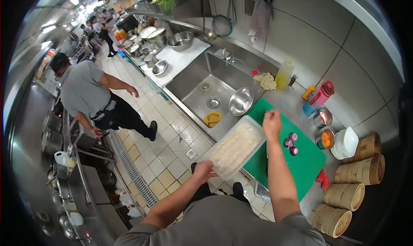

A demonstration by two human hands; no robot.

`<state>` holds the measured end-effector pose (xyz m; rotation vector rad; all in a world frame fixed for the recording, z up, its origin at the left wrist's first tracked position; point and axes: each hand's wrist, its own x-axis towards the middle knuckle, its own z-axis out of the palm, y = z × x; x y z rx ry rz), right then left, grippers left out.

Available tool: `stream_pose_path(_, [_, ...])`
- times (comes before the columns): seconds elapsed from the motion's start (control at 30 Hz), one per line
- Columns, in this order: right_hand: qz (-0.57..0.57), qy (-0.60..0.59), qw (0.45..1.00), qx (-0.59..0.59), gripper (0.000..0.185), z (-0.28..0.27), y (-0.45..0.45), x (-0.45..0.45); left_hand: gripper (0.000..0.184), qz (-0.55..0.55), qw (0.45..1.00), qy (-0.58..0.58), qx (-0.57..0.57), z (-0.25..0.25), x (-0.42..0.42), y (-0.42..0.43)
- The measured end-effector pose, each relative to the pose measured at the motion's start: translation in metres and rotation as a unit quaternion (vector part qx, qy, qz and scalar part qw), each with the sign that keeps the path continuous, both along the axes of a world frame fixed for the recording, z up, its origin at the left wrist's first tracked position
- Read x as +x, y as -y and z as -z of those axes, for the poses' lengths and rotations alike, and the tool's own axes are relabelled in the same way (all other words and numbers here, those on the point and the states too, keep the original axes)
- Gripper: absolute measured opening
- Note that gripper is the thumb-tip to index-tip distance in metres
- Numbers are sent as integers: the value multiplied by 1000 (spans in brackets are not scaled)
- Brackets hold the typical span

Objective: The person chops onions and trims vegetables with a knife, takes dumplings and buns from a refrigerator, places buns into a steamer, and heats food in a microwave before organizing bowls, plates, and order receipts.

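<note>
Translucent rectangular plastic tub [225,173] of pale, lumpy contents [238,147] held across steel tabletop's [282,96] front edge, left hand [204,172] pinching outer end, right hand's [272,121] grip unclear; probably heavyish, flexible-walled, best supported beneath both ends.

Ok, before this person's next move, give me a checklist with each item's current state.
1. Left hand gripping the translucent rectangular plastic container: ok, at its near left corner.
2. Right hand gripping it too: cannot tell; the hand is at the opposite end, contact unclear.
3. Container lid secured: cannot tell; no distinct lid shows.
4. Green rectangular cutting board free of food: not ok; purple-and-white onion pieces lie on it.
5. Rectangular steel sink unobstructed: not ok; a round steel bowl occupies its right side.
6. Grey-shirted co-worker apart from the container: ok.
</note>
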<state>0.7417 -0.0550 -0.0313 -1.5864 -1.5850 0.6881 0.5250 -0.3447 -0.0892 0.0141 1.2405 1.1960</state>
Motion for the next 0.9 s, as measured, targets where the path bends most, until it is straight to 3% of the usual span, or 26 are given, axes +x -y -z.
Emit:
stream_pose_path(0.03, [4, 8, 1000, -2, 31, -17, -7, -14, 15, 4, 1000, 8, -2, 18, -1, -8])
stream_pose_path(0.1, [-106, 179, 966, -155, 41, -41, -21, -51, 29, 95, 993, -3, 71, 57, -13, -29])
stream_pose_path(0.13, [-93, 180, 968, -150, 41, -42, -28, -73, 41, 199, 979, -33, 35, 41, -20, -53])
stream_pose_path(0.17, [-123, 302, 944, -53, 45, -37, -29, -94, 52, 297, 953, -58, -4, 16, -22, -68])
stream_pose_path(0.2, [-157, 418, 894, 41, 50, -28, -29, -112, 52, 302, 952, -46, -3, -1, -29, -79])
stream_pose_path(0.23, [-156, 424, 892, 34, 50, -19, -36, -135, 56, 451, 888, -84, 38, -17, -42, -88])
stream_pose_path(0.27, [-235, 473, 849, -3, 51, -13, -55, -162, 61, 587, 795, -126, 83, -23, -61, -100])
stream_pose_path(0.3, [-312, 515, 797, -39, 51, -6, -70, -187, 61, 590, 793, -126, 85, -15, -83, -101])
stream_pose_path(0.37, [-327, 530, 777, -89, 55, 18, -100, -225, 67, 606, 651, -362, 279, 8, -129, -97])
stream_pose_path(0.43, [-284, 547, 753, -232, 59, 52, -121, -246, 59, 508, 786, -273, 220, -26, -202, -78])
stream_pose_path(0.47, [-278, 559, 748, -226, 59, 50, -118, -255, 51, 433, 854, -201, 205, -7, -244, -61])
stream_pose_path(0.5, [-275, 560, 745, -236, 59, 65, -119, -260, 48, 414, 869, -213, 167, 7, -296, -45])
stream_pose_path(0.53, [-263, 498, 792, -236, 56, 95, -129, -261, 47, 323, 926, -173, 93, -10, -336, -32])
stream_pose_path(0.57, [-245, 433, 835, -235, 53, 117, -138, -258, 53, 258, 945, -195, 55, -10, -374, -16])
stream_pose_path(0.6, [-231, 434, 835, -247, 53, 128, -140, -256, 53, 210, 951, -228, 3, -18, -405, -5])
stream_pose_path(0.67, [-191, 291, 892, -290, 54, 144, -147, -277, 53, 100, 965, -235, -68, -25, -456, 3])
stream_pose_path(0.7, [-199, 287, 891, -290, 54, 149, -150, -288, 53, 67, 963, -245, -86, -33, -472, -4])
stream_pose_path(0.77, [-80, 53, 886, -454, 64, 165, -153, -309, 54, 50, 962, -258, -68, -31, -512, -28])
stream_pose_path(0.8, [-64, 20, 887, -456, 75, 209, -165, -312, 54, 48, 959, -275, -58, -33, -529, -47])
stream_pose_path(0.83, [-29, -56, 880, -471, 82, 210, -168, -326, 55, 43, 954, -292, -45, -34, -543, -79])
stream_pose_path(0.9, [39, -200, 856, -475, 93, 264, -190, -349, 54, 14, 954, -300, -6, -36, -570, -143])
